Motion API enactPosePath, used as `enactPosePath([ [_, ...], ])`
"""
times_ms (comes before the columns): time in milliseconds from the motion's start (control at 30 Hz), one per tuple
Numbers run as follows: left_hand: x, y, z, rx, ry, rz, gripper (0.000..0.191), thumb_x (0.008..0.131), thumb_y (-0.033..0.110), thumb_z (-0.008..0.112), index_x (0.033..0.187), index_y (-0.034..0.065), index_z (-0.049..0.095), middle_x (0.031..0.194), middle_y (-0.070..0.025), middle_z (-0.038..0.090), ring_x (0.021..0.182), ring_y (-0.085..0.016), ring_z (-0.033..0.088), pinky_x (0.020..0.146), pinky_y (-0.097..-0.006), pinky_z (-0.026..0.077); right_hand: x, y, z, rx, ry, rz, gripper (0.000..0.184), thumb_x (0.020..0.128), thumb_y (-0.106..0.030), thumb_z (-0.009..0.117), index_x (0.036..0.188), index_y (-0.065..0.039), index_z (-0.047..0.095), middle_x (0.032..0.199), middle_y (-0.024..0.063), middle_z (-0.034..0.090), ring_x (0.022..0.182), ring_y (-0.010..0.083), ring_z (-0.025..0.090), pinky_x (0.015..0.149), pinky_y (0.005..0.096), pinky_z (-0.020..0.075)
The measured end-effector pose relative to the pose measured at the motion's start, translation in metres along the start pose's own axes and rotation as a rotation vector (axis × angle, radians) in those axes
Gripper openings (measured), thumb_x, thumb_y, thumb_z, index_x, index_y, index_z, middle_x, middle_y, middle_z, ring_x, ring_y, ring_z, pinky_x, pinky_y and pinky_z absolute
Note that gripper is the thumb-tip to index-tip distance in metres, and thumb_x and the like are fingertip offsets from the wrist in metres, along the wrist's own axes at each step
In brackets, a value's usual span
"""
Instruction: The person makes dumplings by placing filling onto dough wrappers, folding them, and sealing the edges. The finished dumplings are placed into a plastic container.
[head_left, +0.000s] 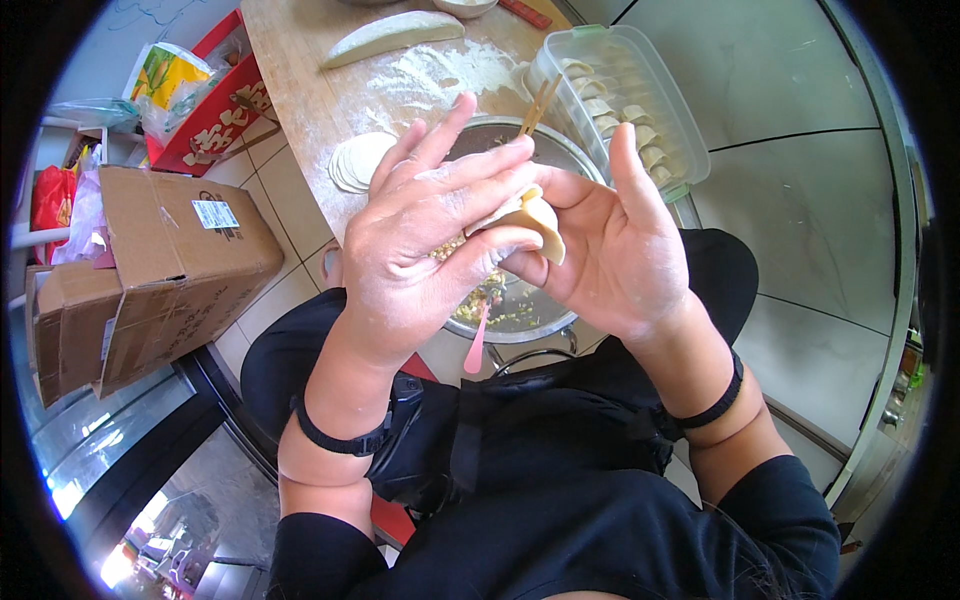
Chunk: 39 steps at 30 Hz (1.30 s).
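Between my two hands is a dumpling (536, 217) with a pleated, folded edge. My left hand (427, 225), dusted with flour, pinches it between thumb and fingers. The fingers of my right hand (619, 232) press its other side, while the right thumb points up, off the dough. Under my hands stands a metal bowl (589, 159) of chopped filling (469, 309), partly hidden. A pink-handled spoon (477, 341) rests in the bowl, and wooden chopsticks (541, 106) lean at its far rim.
A floury wooden board (296, 82) holds a stack of round wrappers (360, 161) and a long piece of dough (397, 36). Right of the bowl, a clear plastic container (679, 97) holds several dumplings (600, 107). Cardboard boxes (187, 262) and a red box (210, 120) stand left.
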<state>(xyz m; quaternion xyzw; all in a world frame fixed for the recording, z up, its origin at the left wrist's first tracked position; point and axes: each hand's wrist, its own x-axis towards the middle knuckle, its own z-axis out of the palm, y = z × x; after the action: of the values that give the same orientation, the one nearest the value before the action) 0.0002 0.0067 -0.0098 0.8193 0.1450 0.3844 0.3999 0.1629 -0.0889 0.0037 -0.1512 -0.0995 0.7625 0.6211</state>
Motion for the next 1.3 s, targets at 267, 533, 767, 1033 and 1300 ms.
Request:
enactPosePath([
  [267, 0.001, 0.003, -0.005, 0.033, -0.086, 0.108, 0.019, 0.083, 0.016, 0.069, 0.101, 0.0083, 0.073, 0.109, -0.0126, 0.071, 0.125, -0.033, 0.054, 0.113, -0.0459, 0.026, -0.009, -0.012, 0.013, -0.042, 0.137, 0.156, 0.092, 0.095, -0.070, 0.018, 0.131, 0.007, 0.050, 0.126, 0.0172, 0.059, 0.115, 0.0245, 0.059, 0.100, 0.0386, 0.0474],
  [533, -0.002, 0.004, -0.002, -0.012, -0.007, 0.013, 0.011, 0.082, 0.012, 0.071, 0.093, 0.0106, 0.074, 0.100, -0.0055, 0.073, 0.123, -0.027, 0.058, 0.115, -0.0472, 0.020, -0.002, -0.007, 0.018, 0.027, 0.165, 0.163, 0.088, 0.096, -0.068, 0.019, 0.133, 0.007, 0.048, 0.129, 0.0196, 0.056, 0.118, 0.0263, 0.058, 0.101, 0.0386, 0.0482],
  [767, -0.003, -0.002, 0.018, -0.296, 0.143, -0.171, 0.018, 0.085, 0.012, 0.070, 0.100, 0.0047, 0.073, 0.111, -0.0112, 0.070, 0.131, -0.031, 0.049, 0.114, -0.0469, 0.024, -0.004, -0.014, 0.018, -0.084, 0.319, 0.131, 0.086, 0.097, -0.065, 0.020, 0.131, 0.008, 0.050, 0.127, 0.0222, 0.058, 0.119, 0.0282, 0.057, 0.103, 0.0389, 0.0465],
  [1033, -0.003, -0.007, 0.012, -0.088, 0.148, -0.038, 0.019, 0.090, 0.016, 0.065, 0.102, 0.0028, 0.072, 0.116, -0.0129, 0.069, 0.132, -0.034, 0.047, 0.115, -0.0469, 0.022, -0.001, -0.006, 0.015, 0.045, 0.240, 0.080, 0.086, 0.097, -0.065, 0.025, 0.129, 0.010, 0.050, 0.128, 0.0231, 0.056, 0.119, 0.0293, 0.057, 0.105, 0.0400, 0.0452],
  [1300, -0.006, -0.020, 0.014, 0.102, 0.147, -0.070, 0.023, 0.092, 0.013, 0.063, 0.112, 0.0032, 0.069, 0.121, -0.0120, 0.067, 0.135, -0.034, 0.044, 0.116, -0.0474, 0.019, 0.008, 0.010, 0.009, 0.006, 0.271, -0.050, 0.065, 0.094, -0.050, 0.053, 0.128, 0.005, 0.053, 0.126, 0.0157, 0.058, 0.119, 0.0246, 0.055, 0.109, 0.0392, 0.0408],
])
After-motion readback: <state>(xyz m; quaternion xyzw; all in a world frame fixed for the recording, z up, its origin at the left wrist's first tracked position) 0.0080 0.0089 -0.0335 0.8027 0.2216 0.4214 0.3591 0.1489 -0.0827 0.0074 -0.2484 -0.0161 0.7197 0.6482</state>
